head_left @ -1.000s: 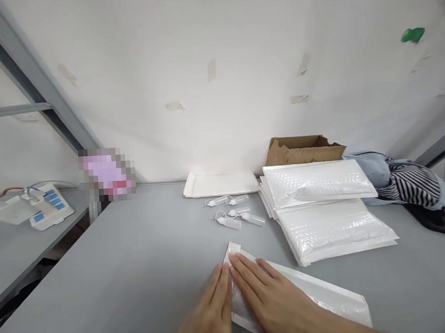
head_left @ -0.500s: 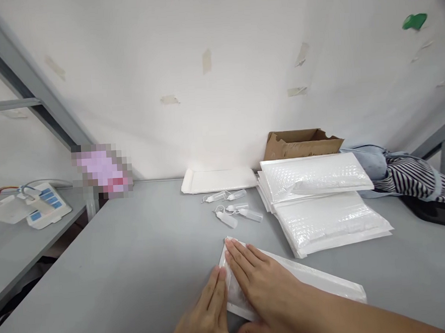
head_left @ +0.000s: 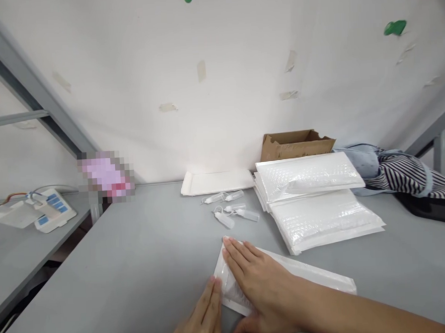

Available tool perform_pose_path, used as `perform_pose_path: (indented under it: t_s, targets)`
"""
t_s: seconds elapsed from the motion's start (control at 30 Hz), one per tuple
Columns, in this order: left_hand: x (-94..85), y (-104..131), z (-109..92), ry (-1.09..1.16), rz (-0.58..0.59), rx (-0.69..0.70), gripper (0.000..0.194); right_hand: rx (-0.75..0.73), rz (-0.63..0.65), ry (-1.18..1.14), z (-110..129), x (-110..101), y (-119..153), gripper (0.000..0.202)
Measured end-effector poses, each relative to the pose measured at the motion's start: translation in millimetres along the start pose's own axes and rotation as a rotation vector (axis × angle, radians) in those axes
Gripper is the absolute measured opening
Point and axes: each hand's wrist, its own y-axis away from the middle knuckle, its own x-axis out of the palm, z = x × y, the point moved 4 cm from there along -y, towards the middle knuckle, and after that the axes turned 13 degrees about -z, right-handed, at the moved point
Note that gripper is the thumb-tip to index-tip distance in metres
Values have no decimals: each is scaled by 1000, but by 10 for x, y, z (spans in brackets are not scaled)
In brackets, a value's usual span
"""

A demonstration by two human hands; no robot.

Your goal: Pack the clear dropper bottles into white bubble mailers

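A white padded mailer [head_left: 321,273] lies at a slant on the grey table in front of me. My right hand [head_left: 264,283] rests flat across its left end, fingers stretched out and pressed on the surface. My left hand [head_left: 200,314] is beside it, its straight fingertips touching the mailer's left edge. Part of the mailer is hidden under my right hand and forearm. Just beyond it lie several small clear dropper bottles [head_left: 248,215] with thin cap loops.
Stacked padded mailers [head_left: 328,220] are at the right, before a brown cardboard box [head_left: 299,147]. Another white mailer [head_left: 219,181] lies by the wall. Striped cloth [head_left: 402,172] is at far right. A white device with blue keys [head_left: 55,210] sits on the left-hand table.
The camera view has shifted slightly. My left hand has slid a little down along the mailer's left edge. My right hand stays flat on the mailer.
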Motion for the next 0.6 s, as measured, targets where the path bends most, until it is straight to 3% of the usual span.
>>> perform_pose_path:
  t_s: [0.6]
  targets:
    - [22,13,10,19,34,8,53,-3,-5,33,18,-5,4,108]
